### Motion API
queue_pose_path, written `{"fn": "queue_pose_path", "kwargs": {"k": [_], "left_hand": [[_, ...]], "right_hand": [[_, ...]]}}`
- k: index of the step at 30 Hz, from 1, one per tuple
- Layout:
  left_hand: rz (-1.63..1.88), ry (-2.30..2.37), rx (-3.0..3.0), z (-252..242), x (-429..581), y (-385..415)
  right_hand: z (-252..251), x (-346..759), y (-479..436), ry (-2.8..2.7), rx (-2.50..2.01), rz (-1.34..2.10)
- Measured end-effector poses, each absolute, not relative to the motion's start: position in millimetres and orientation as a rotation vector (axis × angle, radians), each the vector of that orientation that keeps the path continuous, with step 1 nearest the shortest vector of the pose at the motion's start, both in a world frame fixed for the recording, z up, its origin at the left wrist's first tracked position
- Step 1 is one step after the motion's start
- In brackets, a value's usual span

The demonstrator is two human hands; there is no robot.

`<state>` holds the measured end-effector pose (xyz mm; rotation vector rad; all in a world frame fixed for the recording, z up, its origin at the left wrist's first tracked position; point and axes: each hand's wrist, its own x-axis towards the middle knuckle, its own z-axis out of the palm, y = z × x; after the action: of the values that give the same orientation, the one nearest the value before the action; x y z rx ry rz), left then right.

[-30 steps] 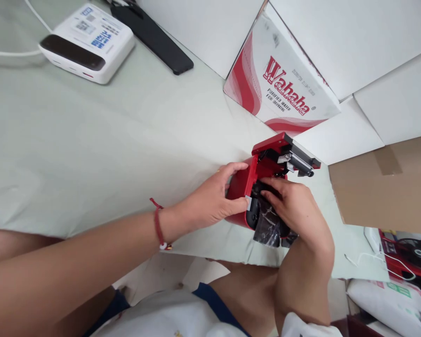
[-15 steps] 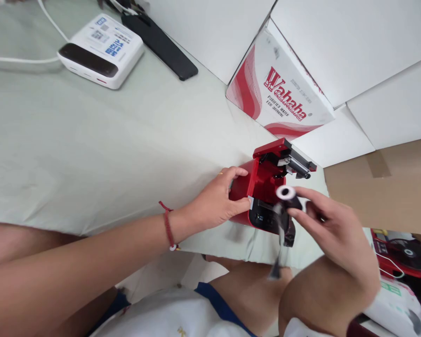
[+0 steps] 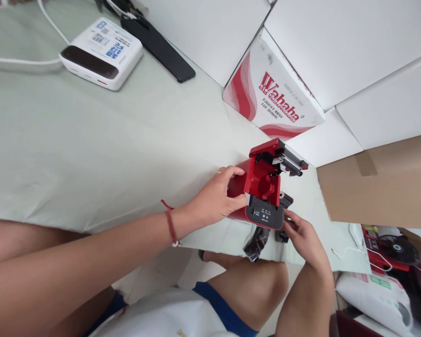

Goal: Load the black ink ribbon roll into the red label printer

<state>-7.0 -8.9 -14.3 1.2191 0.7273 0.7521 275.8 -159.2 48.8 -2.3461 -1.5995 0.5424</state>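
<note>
A small red printer (image 3: 266, 217) lies on the pale cloth, its lid (image 3: 279, 157) raised and its red inner compartment in view. My left hand (image 3: 221, 194) grips its left side, thumb on the front edge and fingers over the far edge. My right hand (image 3: 303, 234) has its fingers closed at the right corner of the black control panel; some fingertips are hidden. Just beyond that corner sits a black roll (image 3: 286, 200) with a pale core. A crumpled dark, shiny strip (image 3: 257, 243) lies in front of the printer, near the cloth's edge.
A Wahaha water carton (image 3: 273, 98) stands behind the printer, and a brown cardboard box (image 3: 379, 182) is at right. The white box-shaped device (image 3: 105, 51) with cables and a black bar (image 3: 161, 51) lie at upper left. A white bag (image 3: 375, 299) is at lower right.
My right hand has brought the black roll down beside the printer and let go of it. It has moved to the printer's right corner. My left hand keeps its grip.
</note>
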Motion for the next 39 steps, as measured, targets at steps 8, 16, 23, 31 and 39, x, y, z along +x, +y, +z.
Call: {"fn": "queue_pose_path", "kwargs": {"k": [8,16,23,31,39], "left_hand": [[0.737,0.734,1.230,-13,-8,-8],[0.747,0.724,1.206,-14,-8,-9],[0.770,0.738,1.239,-15,-8,-9],[0.783,0.762,1.259,-13,-6,-12],[0.995,0.775,1.609,0,-17,-28]], "right_hand": [[23,337,-113,-1.440,-2.491,0.291],[62,329,-133,-1.471,-2.402,0.606],[132,311,-182,-1.509,-1.869,0.599],[90,218,-96,-1.543,-1.957,0.707],[74,211,-65,-1.831,-2.101,0.367]]}}
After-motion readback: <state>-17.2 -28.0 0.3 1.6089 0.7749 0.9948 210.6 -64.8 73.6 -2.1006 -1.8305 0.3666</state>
